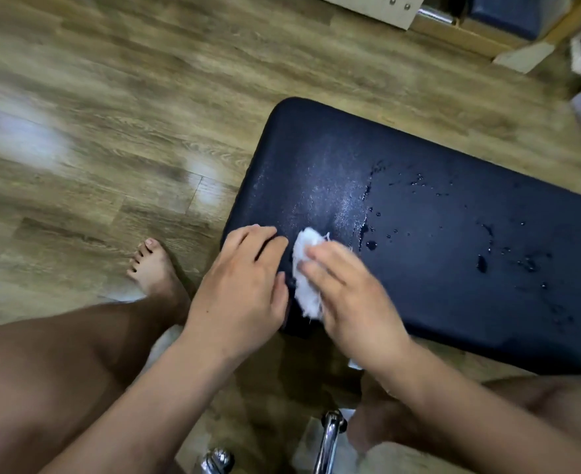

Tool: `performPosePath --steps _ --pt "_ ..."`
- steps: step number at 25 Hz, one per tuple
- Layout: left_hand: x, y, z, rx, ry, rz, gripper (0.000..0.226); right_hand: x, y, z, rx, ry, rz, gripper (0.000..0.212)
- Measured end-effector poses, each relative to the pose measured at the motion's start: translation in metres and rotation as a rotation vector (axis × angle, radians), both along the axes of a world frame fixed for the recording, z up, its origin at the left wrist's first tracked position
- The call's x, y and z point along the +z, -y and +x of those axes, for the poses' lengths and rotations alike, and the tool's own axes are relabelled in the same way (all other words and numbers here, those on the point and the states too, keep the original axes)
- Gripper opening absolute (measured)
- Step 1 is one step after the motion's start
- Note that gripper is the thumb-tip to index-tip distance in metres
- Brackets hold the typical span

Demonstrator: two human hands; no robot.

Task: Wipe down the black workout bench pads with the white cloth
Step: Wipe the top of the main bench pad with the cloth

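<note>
Near the left-hand end of the black bench pad (419,285), the white cloth (303,295) is bunched into a small wad, touching the vinyl and partly covered by the right hand (354,299). The cloth is judged to be light, soft and limp, and probably damp. No particular hold is called for, since it is best kept flat under the fingers and driven by downward pressure rather than pinched. The pad is judged to be firm, smooth and slippery where wet, so an easy glide is to be expected. Droplets (371,245) are scattered over the surface just beyond the cloth and further to the right, and a thin sheen is seen toward the far corner. The right hand is laid over the wad with fingers nearly straight and slightly spread, pressing it onto the pad. The left hand (241,285) is rested beside the cloth at the pad's edge, fingers loosely bent on the surface, thumb just beside the wad. Whether the edge is clasped cannot be told.
</note>
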State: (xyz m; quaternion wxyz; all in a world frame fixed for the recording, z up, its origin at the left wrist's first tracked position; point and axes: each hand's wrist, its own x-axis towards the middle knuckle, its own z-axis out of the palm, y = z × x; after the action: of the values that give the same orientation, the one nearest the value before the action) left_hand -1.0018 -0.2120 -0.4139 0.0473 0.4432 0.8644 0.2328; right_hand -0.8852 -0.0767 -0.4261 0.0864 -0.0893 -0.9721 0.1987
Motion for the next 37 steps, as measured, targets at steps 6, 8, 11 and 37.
performPosePath --steps 6,8,11,37 --pt "-0.007 -0.009 0.01 -0.082 -0.061 -0.116 0.05 0.005 -0.037 -0.008 0.047 0.038 0.184 0.035" --pt "-0.012 -0.01 0.011 -0.076 -0.074 -0.15 0.05 0.014 -0.086 -0.045 -0.142 0.109 0.175 0.037" --pt "-0.015 -0.013 0.011 -0.063 -0.071 -0.139 0.048 0.013 -0.157 -0.101 -0.192 0.199 0.268 0.023" --pt "0.01 -0.042 0.014 -0.096 0.011 -0.43 0.081 -0.002 -0.191 -0.088 -0.245 0.064 0.219 0.036"
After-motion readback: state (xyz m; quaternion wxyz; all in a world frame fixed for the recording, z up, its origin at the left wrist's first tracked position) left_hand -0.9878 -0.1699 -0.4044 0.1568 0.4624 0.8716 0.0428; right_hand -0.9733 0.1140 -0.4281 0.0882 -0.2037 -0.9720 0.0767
